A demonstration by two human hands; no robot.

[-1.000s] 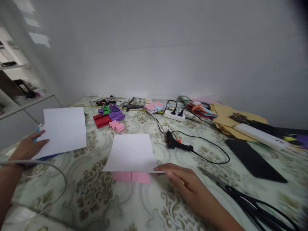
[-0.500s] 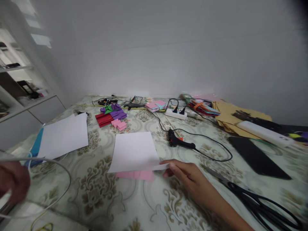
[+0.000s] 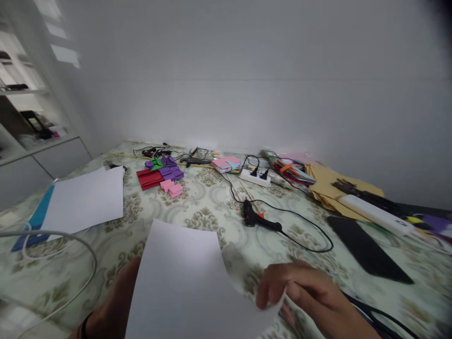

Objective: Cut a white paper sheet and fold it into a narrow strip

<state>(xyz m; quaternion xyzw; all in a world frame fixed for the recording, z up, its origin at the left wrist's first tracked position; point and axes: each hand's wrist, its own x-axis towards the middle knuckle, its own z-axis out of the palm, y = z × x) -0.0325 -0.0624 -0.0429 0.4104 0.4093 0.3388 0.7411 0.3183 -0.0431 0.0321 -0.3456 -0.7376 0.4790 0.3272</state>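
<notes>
A sheet of white paper (image 3: 187, 278) is held up, tilted, at the near middle of the table. My right hand (image 3: 300, 287) is closed, pinching the lower right corner of the sheet between thumb and fingers. At the left edge of the sheet, partly behind it, is my left hand (image 3: 123, 287); its fingers are hidden there. Black-handled scissors (image 3: 370, 310) lie beyond the right wrist, mostly covered by it. A black glue gun (image 3: 259, 217) rests on the patterned tablecloth past the sheet.
White sheets (image 3: 88, 200) lie on a blue folder at left, near a loose white cable (image 3: 93, 259). Folded coloured papers (image 3: 151, 178) sit behind. A power strip (image 3: 254, 177), brown envelopes (image 3: 339, 181) and a black tablet-like slab (image 3: 369, 249) occupy the right side.
The white sheet has come closer and up off the table, its right corner still in my right hand. My left hand has moved from the far left to the sheet's left edge.
</notes>
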